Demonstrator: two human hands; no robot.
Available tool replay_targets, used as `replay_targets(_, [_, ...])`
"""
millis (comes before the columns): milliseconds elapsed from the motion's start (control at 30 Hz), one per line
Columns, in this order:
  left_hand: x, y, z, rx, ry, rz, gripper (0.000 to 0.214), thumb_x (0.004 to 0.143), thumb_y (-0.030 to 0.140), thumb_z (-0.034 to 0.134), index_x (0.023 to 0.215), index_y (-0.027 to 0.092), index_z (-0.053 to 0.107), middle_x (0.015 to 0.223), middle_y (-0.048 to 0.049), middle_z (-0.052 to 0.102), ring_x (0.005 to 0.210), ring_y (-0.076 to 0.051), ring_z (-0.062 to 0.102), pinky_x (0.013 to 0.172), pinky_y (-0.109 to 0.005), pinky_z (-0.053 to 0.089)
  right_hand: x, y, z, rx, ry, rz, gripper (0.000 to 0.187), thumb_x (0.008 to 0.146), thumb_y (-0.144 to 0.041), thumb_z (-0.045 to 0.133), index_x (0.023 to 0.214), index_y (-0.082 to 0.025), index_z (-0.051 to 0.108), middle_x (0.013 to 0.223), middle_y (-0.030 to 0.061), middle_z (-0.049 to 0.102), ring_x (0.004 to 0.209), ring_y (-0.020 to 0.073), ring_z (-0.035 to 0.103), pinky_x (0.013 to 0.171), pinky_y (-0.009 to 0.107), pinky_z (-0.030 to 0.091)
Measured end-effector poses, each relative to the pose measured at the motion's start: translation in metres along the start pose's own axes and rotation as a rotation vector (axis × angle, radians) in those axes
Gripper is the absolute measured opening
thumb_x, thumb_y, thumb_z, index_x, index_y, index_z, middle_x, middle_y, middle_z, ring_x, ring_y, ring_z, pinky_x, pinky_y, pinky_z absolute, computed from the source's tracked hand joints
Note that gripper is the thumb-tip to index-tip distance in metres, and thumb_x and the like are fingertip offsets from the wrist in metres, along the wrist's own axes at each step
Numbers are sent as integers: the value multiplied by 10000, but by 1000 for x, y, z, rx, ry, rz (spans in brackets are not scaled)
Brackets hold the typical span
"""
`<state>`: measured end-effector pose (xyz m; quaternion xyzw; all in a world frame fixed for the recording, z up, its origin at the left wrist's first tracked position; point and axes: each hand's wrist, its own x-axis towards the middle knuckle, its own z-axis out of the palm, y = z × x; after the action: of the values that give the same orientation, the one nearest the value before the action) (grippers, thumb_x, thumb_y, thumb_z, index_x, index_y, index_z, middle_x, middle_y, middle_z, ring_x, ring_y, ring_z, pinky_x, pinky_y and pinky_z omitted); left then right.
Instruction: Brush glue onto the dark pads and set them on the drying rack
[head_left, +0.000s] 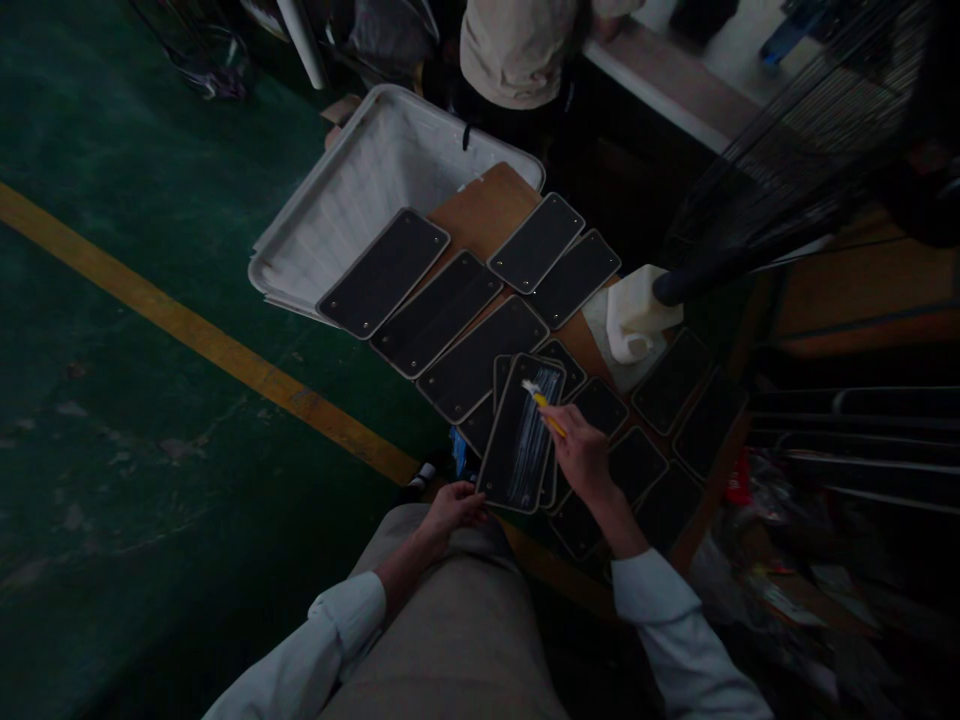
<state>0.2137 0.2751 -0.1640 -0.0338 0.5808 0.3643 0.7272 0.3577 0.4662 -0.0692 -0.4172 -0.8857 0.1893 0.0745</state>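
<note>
With my right hand (581,452) I grip a small brush (549,414) with a yellow handle. Its pale bristles touch a dark rectangular panel (501,445), where whitish streaks run along the right part of the face. My left hand (454,508) pinches the near left corner of that same panel. The panel has rounded corners, a light rim and small studs or holes at its corners. It rests tilted on other like panels. Several more dark panels (436,312) lie spread over a brown board (480,208).
A white plastic bin (330,190) stands beyond the board. On the right are a white jug (630,318), a large fan (795,150) and plastic-wrapped clutter (780,560). A person in a beige top (517,50) is at the back. A yellow line (225,350) crosses the green floor.
</note>
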Motion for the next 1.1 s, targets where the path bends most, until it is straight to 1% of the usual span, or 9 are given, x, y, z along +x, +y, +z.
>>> replay_targets(100, [0,-1,0,-2,5,1,289,718,339,765,839,132,603,717,-32,674,586,-122,639,548,-224,478,30,11,10,-123,39,-9,293,998,-331,396,1155,-234,623,1023,58,678,834,168,654,701,272,455])
replay_targets(200, [2,-2,-1,-5,11,4,283,717,336,764,826,130,603,701,-30,665,585,-126,634,540,-223,467,21,6,21,-182,-19,-44,292,999,-315,389,1155,-243,625,995,56,681,779,158,637,679,273,430])
replay_targets(333, [4,-4,-4,-13,7,15,293,693,346,782,809,137,612,690,-26,666,577,-123,620,550,-229,465,-43,-24,27,-191,-180,-112,271,988,-256,413,1164,-250,619,939,43,689,719,161,610,657,291,424])
replay_targets(500, [4,-4,-7,-12,-10,17,323,655,355,808,803,133,626,705,-31,673,587,-123,621,553,-229,460,-115,-62,17,26,-378,-112,225,970,-239,455,1115,-262,626,921,23,693,725,151,635,647,276,471])
replay_targets(567, [4,-3,-7,-8,-12,13,333,651,359,811,812,130,630,700,-32,672,580,-122,619,552,-230,459,-111,-64,8,116,-356,-75,216,977,-273,453,1114,-267,620,940,20,691,761,141,651,678,263,492])
replay_targets(667, [2,-2,-7,0,-9,17,287,691,333,777,835,132,630,707,-29,668,588,-122,623,560,-228,465,-67,-49,-1,181,-209,-10,240,990,-291,427,1147,-251,604,1010,34,683,871,137,665,747,240,499])
replay_targets(867, [-4,3,-5,4,-8,19,204,727,262,743,856,146,637,784,-50,692,614,-129,636,579,-239,483,19,-7,14,-93,19,-2,290,1000,-331,396,1164,-238,615,1049,51,679,875,162,658,728,261,458])
replay_targets(967, [-5,4,-5,14,-8,25,222,722,273,754,857,143,634,760,-43,689,614,-131,637,578,-237,478,9,-11,26,-154,-51,-47,282,1002,-309,389,1150,-241,620,1020,43,686,825,153,644,700,261,434])
replay_targets(1100, [-2,3,-7,17,-18,26,326,658,304,810,871,130,636,739,-38,686,596,-127,627,577,-240,480,-52,-41,32,-149,-239,-96,266,987,-235,415,1162,-244,616,973,42,692,757,153,610,687,279,419])
